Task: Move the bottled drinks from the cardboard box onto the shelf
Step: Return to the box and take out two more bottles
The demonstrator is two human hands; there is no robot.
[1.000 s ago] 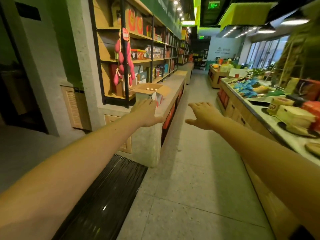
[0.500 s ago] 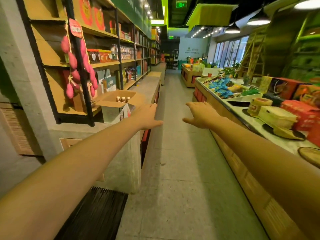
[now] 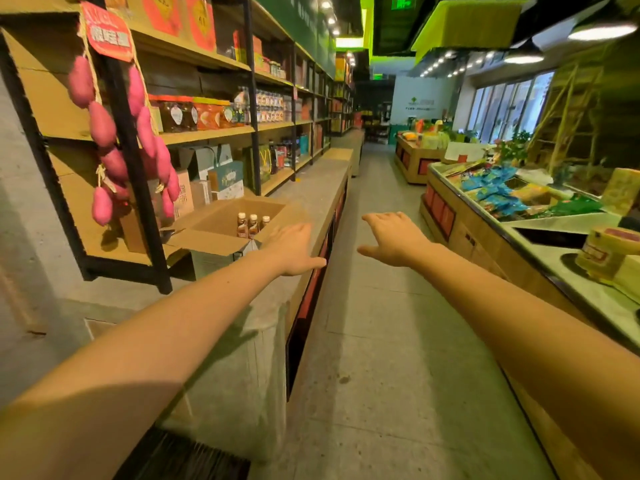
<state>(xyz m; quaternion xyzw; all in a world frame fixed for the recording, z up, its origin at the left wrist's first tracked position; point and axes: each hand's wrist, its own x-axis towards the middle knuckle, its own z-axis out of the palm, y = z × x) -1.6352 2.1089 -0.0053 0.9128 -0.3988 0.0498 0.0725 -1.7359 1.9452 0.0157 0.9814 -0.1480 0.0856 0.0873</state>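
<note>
One big shelf (image 3: 214,133) stands behind one open cardboard box (image 3: 211,241), the left hand (image 3: 294,249) and the right hand (image 3: 394,239) both reach out flat with nothing in them, and three bottled drinks (image 3: 252,225) stand in the box near the left hand.

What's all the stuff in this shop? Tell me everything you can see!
box: one, brown cardboard, open, on the grey counter at left
bottles: three showing, brown with white caps, upright in the box
shelf: one long one, wood with black posts, behind the box
sweet potatoes: one string, pink, hanging at the shelf's near post
jars: a row, red and orange, middle of the shelf
gift boxes: several, teal and beige, low on the shelf
packets: a pile, blue and green, on the right display
left hand: one, open, beside the box, holding nothing
right hand: one, open, over the aisle, holding nothing
</note>
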